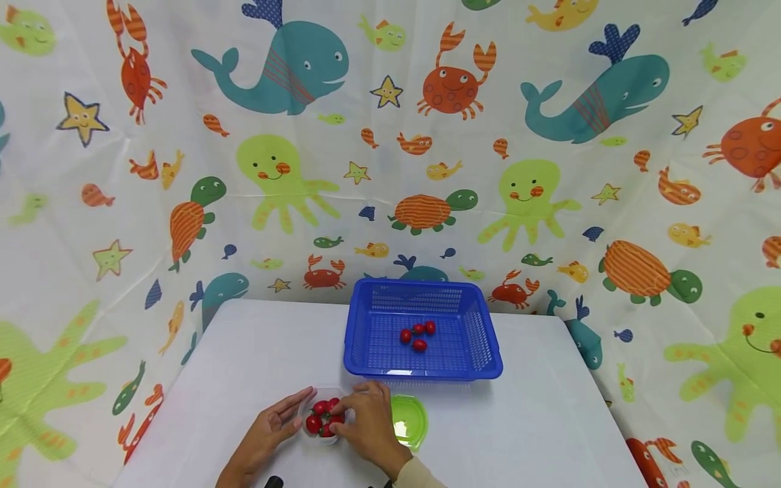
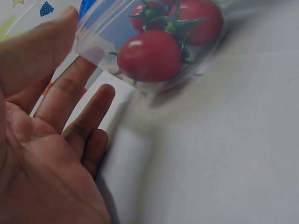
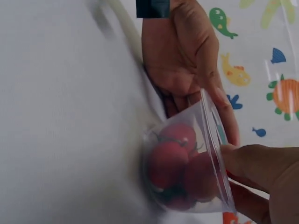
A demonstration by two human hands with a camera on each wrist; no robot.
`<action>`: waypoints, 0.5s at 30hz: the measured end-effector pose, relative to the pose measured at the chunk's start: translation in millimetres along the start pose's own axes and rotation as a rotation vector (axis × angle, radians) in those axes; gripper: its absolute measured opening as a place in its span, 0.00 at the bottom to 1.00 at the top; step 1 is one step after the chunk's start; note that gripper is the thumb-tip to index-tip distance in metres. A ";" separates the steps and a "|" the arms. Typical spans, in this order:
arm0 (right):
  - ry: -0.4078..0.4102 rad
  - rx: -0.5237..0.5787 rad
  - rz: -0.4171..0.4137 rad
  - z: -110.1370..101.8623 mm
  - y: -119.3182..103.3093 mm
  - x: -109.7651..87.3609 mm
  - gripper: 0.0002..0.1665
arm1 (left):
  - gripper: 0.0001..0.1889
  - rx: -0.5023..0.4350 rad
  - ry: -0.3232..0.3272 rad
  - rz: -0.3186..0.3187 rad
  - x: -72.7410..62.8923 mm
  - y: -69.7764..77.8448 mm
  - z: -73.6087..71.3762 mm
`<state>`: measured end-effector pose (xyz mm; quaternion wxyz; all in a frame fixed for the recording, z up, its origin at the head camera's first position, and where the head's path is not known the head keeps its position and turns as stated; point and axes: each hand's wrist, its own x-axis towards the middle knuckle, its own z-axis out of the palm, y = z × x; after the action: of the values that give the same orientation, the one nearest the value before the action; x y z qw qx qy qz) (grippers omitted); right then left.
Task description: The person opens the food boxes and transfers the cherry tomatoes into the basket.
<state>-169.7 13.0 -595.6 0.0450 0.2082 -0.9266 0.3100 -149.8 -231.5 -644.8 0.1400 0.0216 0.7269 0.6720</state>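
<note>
A clear plastic tub point(image 1: 323, 439) with several red cherry tomatoes point(image 1: 314, 424) in it stands on the near part of the table. The tomatoes have green stalks, plain in the left wrist view point(image 2: 149, 56). Along the tub's left side is my left hand point(image 1: 268, 434), thumb and fingers spread and nearly straight, tips at its wall. My right hand point(image 1: 372, 423) reaches over the tub's right side, with thumb and fingers pinching a tomato at the opening. In the right wrist view, the right thumb point(image 3: 252, 161) lies at the tub's rim point(image 3: 217, 149).
A blue plastic basket point(image 1: 378, 366) holds several more tomatoes point(image 1: 419, 345) behind the hands. The green lid point(image 1: 409, 420) lies right of the tub, partly covered by the right hand. A sea-animal printed cloth point(image 1: 378, 176) hangs behind and beside the white table point(image 1: 537, 420).
</note>
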 end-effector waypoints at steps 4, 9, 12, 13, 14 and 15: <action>-0.054 -0.107 -0.055 -4.0 -0.9 1.3 0.10 | 0.27 0.005 0.009 0.003 -0.1 1.0 -0.4; -0.101 -0.113 -0.070 -6.5 -1.7 2.5 0.11 | 0.27 -0.003 0.008 -0.004 0.1 0.3 -1.0; -0.115 -0.063 -0.048 -6.2 -1.0 3.6 0.09 | 0.27 -0.003 0.011 -0.011 -0.5 -0.4 -0.8; -0.114 -0.050 -0.043 -5.7 -0.4 4.0 0.09 | 0.27 -0.005 0.009 -0.016 -0.8 -0.4 -0.7; -0.111 -0.033 -0.037 -5.2 0.1 4.2 0.08 | 0.27 -0.007 0.008 -0.020 -1.2 -0.3 -0.5; -0.109 -0.014 -0.029 -4.6 0.5 4.4 0.07 | 0.27 -0.008 0.007 -0.022 -1.6 0.1 -0.3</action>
<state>-174.2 14.4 -591.3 0.0006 0.2378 -0.9266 0.2912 -148.4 -232.1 -644.4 0.1450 0.0105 0.7250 0.6732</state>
